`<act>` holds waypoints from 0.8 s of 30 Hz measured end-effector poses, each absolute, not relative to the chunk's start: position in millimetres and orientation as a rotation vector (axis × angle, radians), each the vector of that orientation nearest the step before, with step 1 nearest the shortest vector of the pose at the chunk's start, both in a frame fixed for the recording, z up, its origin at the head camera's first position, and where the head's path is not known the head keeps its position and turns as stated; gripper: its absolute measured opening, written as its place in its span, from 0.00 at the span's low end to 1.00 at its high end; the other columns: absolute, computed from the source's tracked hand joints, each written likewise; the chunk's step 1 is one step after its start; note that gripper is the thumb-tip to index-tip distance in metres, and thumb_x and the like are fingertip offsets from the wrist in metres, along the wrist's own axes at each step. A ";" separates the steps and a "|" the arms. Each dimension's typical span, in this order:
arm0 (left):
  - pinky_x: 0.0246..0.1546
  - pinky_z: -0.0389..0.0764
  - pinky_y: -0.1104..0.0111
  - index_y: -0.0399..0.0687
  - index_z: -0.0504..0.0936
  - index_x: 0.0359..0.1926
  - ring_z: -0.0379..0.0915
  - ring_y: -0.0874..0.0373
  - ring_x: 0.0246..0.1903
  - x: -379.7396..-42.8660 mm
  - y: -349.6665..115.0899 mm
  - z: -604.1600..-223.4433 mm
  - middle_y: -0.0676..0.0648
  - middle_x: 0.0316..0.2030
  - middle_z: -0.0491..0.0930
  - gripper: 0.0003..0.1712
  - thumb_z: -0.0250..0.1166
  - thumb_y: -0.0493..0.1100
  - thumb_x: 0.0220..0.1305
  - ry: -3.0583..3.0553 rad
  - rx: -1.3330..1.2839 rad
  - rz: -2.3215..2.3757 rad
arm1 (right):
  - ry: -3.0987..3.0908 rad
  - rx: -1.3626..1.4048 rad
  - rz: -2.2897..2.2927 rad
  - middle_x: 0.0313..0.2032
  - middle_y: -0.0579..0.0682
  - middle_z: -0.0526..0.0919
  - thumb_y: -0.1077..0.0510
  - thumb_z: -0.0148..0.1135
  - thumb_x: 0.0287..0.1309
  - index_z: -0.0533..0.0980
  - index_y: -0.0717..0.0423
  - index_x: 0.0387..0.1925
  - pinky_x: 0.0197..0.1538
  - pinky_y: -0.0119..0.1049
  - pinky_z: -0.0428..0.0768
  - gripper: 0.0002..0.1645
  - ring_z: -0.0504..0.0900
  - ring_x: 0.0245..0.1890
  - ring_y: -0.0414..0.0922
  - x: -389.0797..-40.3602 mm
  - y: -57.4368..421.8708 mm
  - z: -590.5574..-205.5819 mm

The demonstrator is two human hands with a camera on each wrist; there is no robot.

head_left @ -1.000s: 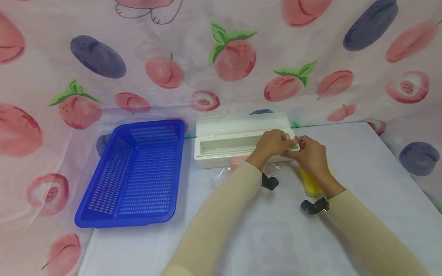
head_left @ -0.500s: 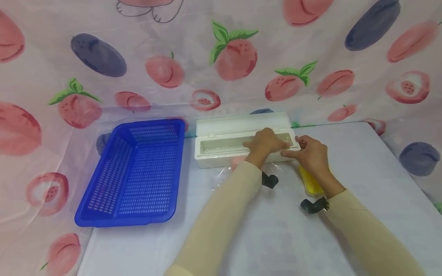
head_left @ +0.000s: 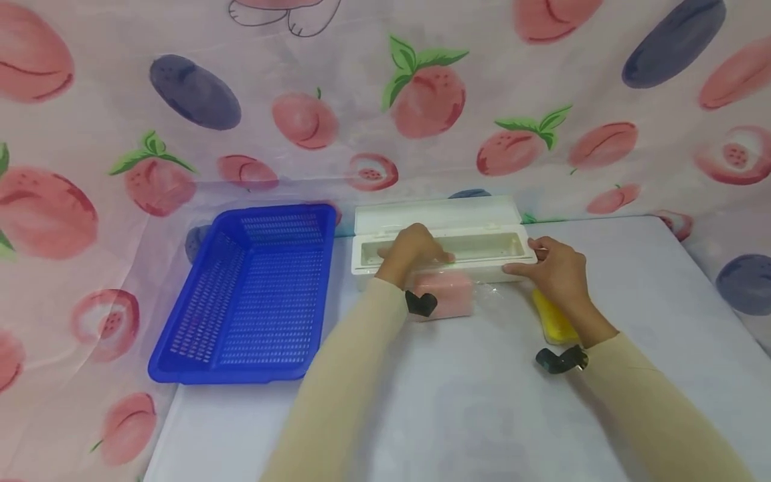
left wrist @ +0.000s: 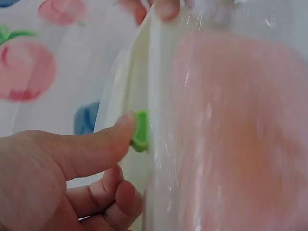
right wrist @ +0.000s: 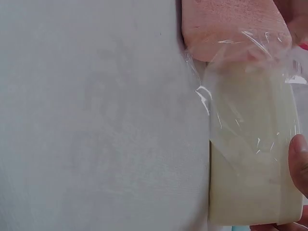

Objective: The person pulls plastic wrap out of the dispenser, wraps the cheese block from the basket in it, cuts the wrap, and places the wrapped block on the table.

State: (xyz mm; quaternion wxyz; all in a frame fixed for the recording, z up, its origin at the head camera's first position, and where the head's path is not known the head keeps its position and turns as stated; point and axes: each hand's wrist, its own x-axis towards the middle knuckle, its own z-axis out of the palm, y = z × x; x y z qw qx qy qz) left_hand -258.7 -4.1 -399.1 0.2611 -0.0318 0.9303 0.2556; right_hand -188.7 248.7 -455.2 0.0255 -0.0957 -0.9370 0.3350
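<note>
A long white cling film dispenser [head_left: 482,273] lies at the back of the table, its lid raised. Against its front edge, my left thumb presses a green slide cutter [left wrist: 140,131]; the left hand's [head_left: 412,251] other fingers curl below the thumb in the left wrist view. At the right end, my right hand [head_left: 557,268] grips the dispenser, thumb on its front side. Clear cling film [right wrist: 250,82] hangs over the front and lies across a pink block [head_left: 448,294]. The left forearm and wrist camera partly cover that block in the head view.
A blue perforated basket [head_left: 325,281] stands to the left. Below the right wrist lies a yellow wrapped piece [head_left: 555,320], partly hidden by the arm. Behind the dispenser hangs a fruit-patterned cloth [head_left: 361,100]. White cloth [head_left: 482,402] covers the table.
My left hand has slid left along the dispenser, from its right end to nearer its left end, with the green cutter. The right hand keeps its hold. More of the pink block shows.
</note>
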 end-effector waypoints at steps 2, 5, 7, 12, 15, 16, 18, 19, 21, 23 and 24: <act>0.71 0.46 0.29 0.46 0.83 0.52 0.71 0.49 0.66 -259.1 -17.9 -395.4 0.49 0.56 0.81 0.32 0.77 0.61 0.54 2.514 -0.056 0.669 | -2.904 -0.300 1.037 0.57 0.70 0.81 0.30 0.77 0.45 0.75 0.62 0.63 0.53 0.56 0.80 0.54 0.77 0.55 0.64 -188.2 249.4 -454.7; 0.72 0.50 0.31 0.45 0.82 0.55 0.68 0.47 0.69 -260.9 -36.9 -385.8 0.48 0.61 0.78 0.31 0.76 0.58 0.56 2.492 -0.055 0.605 | -2.909 -0.299 1.035 0.57 0.70 0.81 0.29 0.77 0.46 0.75 0.63 0.62 0.53 0.56 0.80 0.53 0.77 0.54 0.64 -187.9 249.2 -454.5; 0.73 0.59 0.41 0.42 0.82 0.56 0.70 0.48 0.66 -262.6 -51.3 -381.3 0.46 0.61 0.79 0.31 0.75 0.56 0.58 2.509 -0.003 0.524 | -2.908 -0.299 1.048 0.57 0.70 0.81 0.29 0.76 0.46 0.74 0.63 0.62 0.54 0.57 0.80 0.53 0.77 0.55 0.64 -187.6 248.7 -454.6; 0.59 0.79 0.59 0.33 0.82 0.53 0.76 0.49 0.48 -261.1 -88.8 -371.4 0.41 0.52 0.82 0.26 0.74 0.46 0.59 2.615 0.091 0.334 | -2.909 -0.298 1.053 0.58 0.70 0.81 0.29 0.76 0.46 0.73 0.63 0.64 0.56 0.58 0.77 0.55 0.76 0.56 0.64 -187.0 248.0 -455.3; 0.56 0.80 0.57 0.33 0.81 0.52 0.73 0.49 0.44 -258.3 -103.4 -367.0 0.40 0.50 0.82 0.23 0.72 0.37 0.56 2.655 0.032 0.311 | -2.903 -0.290 1.037 0.57 0.70 0.81 0.29 0.76 0.46 0.73 0.63 0.64 0.55 0.58 0.76 0.55 0.76 0.56 0.64 -186.9 248.5 -454.7; 0.55 0.81 0.57 0.33 0.81 0.52 0.73 0.49 0.43 -257.7 -105.1 -367.0 0.40 0.49 0.82 0.22 0.71 0.35 0.55 2.671 0.036 0.300 | -2.898 -0.286 1.029 0.57 0.69 0.81 0.29 0.76 0.47 0.73 0.63 0.64 0.55 0.58 0.76 0.55 0.76 0.56 0.64 -186.4 249.6 -454.4; 0.52 0.82 0.55 0.35 0.80 0.52 0.74 0.48 0.43 -253.3 -104.5 -367.7 0.39 0.49 0.82 0.21 0.67 0.33 0.56 2.705 0.070 0.251 | -2.888 -0.271 1.032 0.57 0.69 0.81 0.30 0.76 0.47 0.74 0.63 0.64 0.55 0.58 0.75 0.54 0.77 0.57 0.65 -185.5 251.3 -454.1; 0.51 0.83 0.54 0.36 0.80 0.53 0.76 0.48 0.43 -248.8 -102.3 -368.2 0.39 0.49 0.82 0.20 0.66 0.33 0.57 2.732 0.086 0.229 | -2.888 -0.259 1.031 0.58 0.68 0.81 0.30 0.76 0.48 0.73 0.63 0.64 0.55 0.58 0.77 0.54 0.77 0.57 0.65 -185.2 251.7 -454.1; 0.45 0.84 0.54 0.39 0.81 0.52 0.79 0.48 0.43 -235.7 -93.5 -370.8 0.40 0.48 0.83 0.18 0.65 0.35 0.59 2.805 0.146 0.194 | -2.897 -0.239 1.044 0.60 0.68 0.80 0.30 0.75 0.49 0.72 0.62 0.65 0.57 0.59 0.78 0.54 0.78 0.59 0.66 -184.4 251.8 -453.8; 0.42 0.85 0.54 0.43 0.80 0.52 0.81 0.48 0.43 -216.4 -79.4 -373.6 0.42 0.47 0.84 0.16 0.67 0.42 0.63 2.877 0.229 0.199 | -2.923 -0.221 1.048 0.63 0.67 0.78 0.29 0.73 0.50 0.70 0.61 0.68 0.57 0.59 0.79 0.55 0.79 0.60 0.66 -183.5 251.5 -453.0; 0.41 0.84 0.54 0.46 0.80 0.52 0.81 0.49 0.44 -205.1 -71.2 -376.3 0.44 0.47 0.84 0.17 0.68 0.45 0.64 2.905 0.293 0.216 | -2.947 -0.213 1.047 0.64 0.67 0.76 0.29 0.73 0.51 0.69 0.61 0.69 0.58 0.59 0.79 0.56 0.78 0.60 0.66 -182.9 251.1 -451.8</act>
